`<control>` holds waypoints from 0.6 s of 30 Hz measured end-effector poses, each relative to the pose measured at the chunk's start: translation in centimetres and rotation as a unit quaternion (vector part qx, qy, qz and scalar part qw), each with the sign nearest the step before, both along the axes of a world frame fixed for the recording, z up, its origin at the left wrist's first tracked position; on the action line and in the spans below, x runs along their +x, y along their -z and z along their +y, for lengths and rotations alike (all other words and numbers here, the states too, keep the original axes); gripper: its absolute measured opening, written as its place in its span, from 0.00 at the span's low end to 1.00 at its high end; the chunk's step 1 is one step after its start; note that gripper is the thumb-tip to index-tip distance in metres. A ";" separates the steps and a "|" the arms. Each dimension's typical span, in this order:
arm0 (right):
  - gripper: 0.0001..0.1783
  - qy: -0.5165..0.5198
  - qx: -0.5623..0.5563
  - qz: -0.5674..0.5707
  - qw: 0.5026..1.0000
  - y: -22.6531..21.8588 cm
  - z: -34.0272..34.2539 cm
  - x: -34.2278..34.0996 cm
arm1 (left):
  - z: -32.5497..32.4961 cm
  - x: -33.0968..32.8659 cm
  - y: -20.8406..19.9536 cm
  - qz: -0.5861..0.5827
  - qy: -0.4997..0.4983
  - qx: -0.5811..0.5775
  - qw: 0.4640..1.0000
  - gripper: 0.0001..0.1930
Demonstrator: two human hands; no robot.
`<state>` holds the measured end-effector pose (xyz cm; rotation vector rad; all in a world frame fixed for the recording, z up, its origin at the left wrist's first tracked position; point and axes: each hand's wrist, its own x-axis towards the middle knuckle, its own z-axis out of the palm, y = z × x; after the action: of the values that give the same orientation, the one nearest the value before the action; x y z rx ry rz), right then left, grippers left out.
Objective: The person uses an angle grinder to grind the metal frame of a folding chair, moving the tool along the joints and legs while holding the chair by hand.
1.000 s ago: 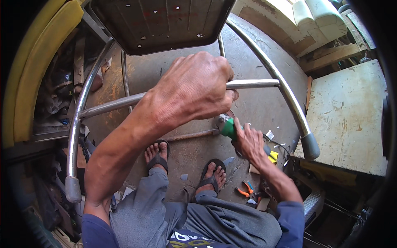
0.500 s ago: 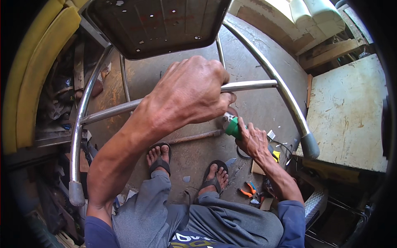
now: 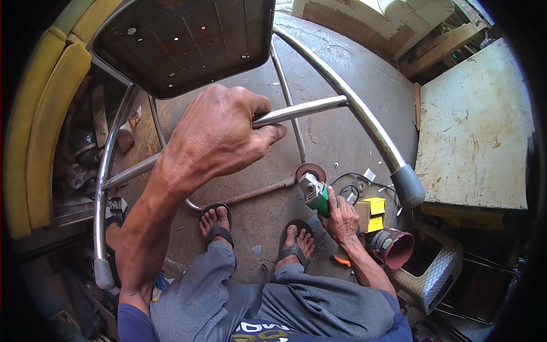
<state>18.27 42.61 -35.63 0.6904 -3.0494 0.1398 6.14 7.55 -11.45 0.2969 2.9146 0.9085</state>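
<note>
My left hand (image 3: 219,128) is wrapped around the shiny metal crossbar (image 3: 313,108) of a tubular chair frame. The frame's legs (image 3: 367,125) end in grey caps. Its dark seat pan (image 3: 188,48) with small holes is tilted up at the far side. In my right hand (image 3: 342,221) is a green angle grinder (image 3: 317,196), fingers closed about its body. The grinder's reddish-brown disc (image 3: 312,169) points away from me, close to the end of a rusty lower tube (image 3: 259,191). Whether the disc touches that tube I cannot tell.
Right of the grinder lie a black cord (image 3: 340,178), a yellow-and-brown box (image 3: 373,214) and a reddish can (image 3: 397,251). A worn pale board (image 3: 473,131) stands at the right. Yellow cushions (image 3: 54,142) line the left. My sandalled feet (image 3: 216,222) are under the frame.
My left hand and the chair frame have shifted left in view, the frame turning slightly. The grinder has come nearer to me and its disc shows. More of the box and can appears.
</note>
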 end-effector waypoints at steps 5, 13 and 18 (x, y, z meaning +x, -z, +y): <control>0.52 0.043 -0.020 -0.002 0.999 0.9 0.1 1.0 | 0.0 0.2 0.0 0.005 -0.003 -0.003 1.000 0.17; 0.53 0.006 0.001 0.011 1.000 0.9 0.9 1.6 | 0.1 0.1 -0.6 -0.034 -0.006 -0.029 0.999 0.18; 0.52 0.001 0.014 0.030 0.999 1.3 1.4 1.7 | 0.0 0.1 -0.4 -0.031 -0.004 -0.027 0.999 0.18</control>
<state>20.00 44.03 -36.98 0.6816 -3.0005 0.0752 6.26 7.50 -11.08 0.2501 2.8808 0.8218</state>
